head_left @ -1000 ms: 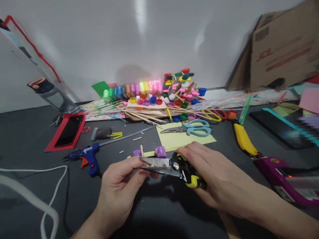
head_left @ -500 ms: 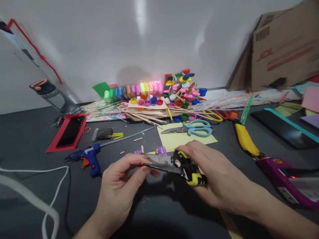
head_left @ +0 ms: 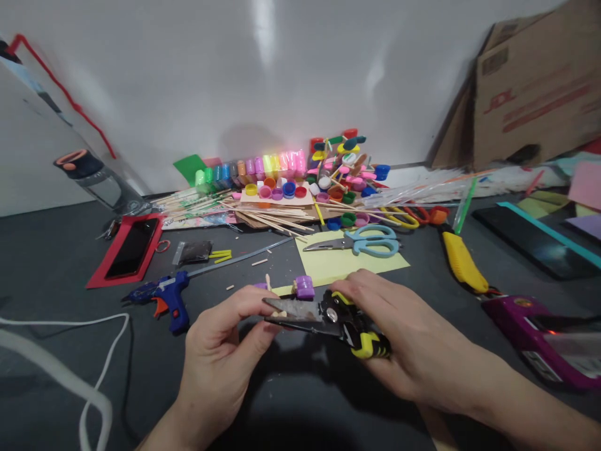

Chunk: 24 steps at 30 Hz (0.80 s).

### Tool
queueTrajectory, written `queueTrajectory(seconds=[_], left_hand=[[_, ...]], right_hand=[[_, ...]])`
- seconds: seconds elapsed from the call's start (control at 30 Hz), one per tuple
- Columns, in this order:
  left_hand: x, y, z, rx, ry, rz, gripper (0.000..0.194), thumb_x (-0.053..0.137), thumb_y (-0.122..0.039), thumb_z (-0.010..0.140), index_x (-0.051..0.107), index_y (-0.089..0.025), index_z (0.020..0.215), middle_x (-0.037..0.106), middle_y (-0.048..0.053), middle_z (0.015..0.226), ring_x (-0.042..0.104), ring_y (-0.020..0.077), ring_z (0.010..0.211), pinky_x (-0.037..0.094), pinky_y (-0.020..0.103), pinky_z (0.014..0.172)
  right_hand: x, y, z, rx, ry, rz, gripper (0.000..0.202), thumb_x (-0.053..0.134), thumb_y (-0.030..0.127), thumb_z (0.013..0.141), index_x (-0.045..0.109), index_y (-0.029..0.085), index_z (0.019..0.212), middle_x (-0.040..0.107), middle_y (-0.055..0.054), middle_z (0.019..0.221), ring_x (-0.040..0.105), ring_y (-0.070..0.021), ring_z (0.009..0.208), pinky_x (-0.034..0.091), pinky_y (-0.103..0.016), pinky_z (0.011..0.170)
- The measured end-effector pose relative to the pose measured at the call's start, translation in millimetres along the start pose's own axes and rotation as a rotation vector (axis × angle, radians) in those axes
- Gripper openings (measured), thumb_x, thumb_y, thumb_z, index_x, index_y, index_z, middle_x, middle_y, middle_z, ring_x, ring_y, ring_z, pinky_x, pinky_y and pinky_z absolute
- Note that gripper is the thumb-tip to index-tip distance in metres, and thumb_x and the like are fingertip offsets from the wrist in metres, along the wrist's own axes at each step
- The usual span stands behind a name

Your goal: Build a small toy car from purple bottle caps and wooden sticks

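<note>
Dark grey tabletop (head_left: 56,263) runs to a white wall; clutter lines its far edge. Near the front edge, your right hand (head_left: 413,341) grips the snips (head_left: 328,313), and your left hand (head_left: 220,347) pinches something small at the blades. Bare surface lies front left beside a glue gun (head_left: 164,294).

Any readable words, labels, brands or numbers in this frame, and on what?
Nothing can be read.
Cardboard box: red printed logo and bars, a dark label, all too blurred.
Purple tool: small label, too small to read.
Snips in the hands: no visible marking.
</note>
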<state>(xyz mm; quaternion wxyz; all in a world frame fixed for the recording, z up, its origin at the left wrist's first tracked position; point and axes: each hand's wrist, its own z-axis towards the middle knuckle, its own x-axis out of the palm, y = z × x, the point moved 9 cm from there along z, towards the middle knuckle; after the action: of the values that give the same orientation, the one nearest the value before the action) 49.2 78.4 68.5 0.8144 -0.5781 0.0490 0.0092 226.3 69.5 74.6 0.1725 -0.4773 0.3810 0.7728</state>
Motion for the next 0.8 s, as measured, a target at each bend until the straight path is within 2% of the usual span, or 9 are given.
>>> queueTrajectory(seconds=[0.17,0.43,0.7,0.8], left_hand=[[0.3,-0.4,0.5,0.003,-0.019,-0.008,0.019,0.071,-0.005,0.082,0.074,-0.024,0.082,0.078,-0.001,0.086,0.072,0.0125,0.084,0.056,0.019,0.080],[1.1,-0.9,1.7,0.005,0.002,-0.029,0.022,0.070,-0.004,0.082,0.075,-0.026,0.085,0.078,-0.003,0.086,0.072,0.0113,0.085,0.056,0.017,0.081],[5.3,-2.2,-0.5,-0.012,0.012,0.015,0.019,0.069,-0.006,0.085,0.077,-0.024,0.085,0.078,-0.001,0.081,0.071,0.0126,0.080,0.055,0.020,0.079],[5.7,-1.6,-0.1,-0.009,0.010,-0.028,0.017,0.069,-0.008,0.086,0.075,-0.024,0.084,0.076,-0.001,0.077,0.070,0.0147,0.082,0.054,0.024,0.081]], right_hand=[[-0.6,-0.1,-1.2,-0.004,-0.006,-0.003,0.051,0.052,0.006,0.065,0.056,0.011,0.116,0.065,-0.015,0.099,0.061,-0.0286,0.093,0.055,-0.042,0.081],[5.3,-1.4,-1.4,0.014,0.052,0.056,0.049,0.053,0.008,0.069,0.057,0.013,0.117,0.066,-0.014,0.105,0.062,-0.0270,0.097,0.053,-0.040,0.085],[-1.8,1.4,-1.1,-0.051,-0.055,-0.122,0.044,0.049,0.005,0.062,0.057,0.013,0.105,0.063,-0.012,0.087,0.059,-0.0264,0.080,0.051,-0.035,0.066],[-3.4,-0.7,-2.1,-0.042,-0.100,-0.096,0.041,0.048,0.005,0.065,0.055,0.015,0.105,0.063,-0.011,0.086,0.060,-0.0250,0.077,0.050,-0.033,0.066]])
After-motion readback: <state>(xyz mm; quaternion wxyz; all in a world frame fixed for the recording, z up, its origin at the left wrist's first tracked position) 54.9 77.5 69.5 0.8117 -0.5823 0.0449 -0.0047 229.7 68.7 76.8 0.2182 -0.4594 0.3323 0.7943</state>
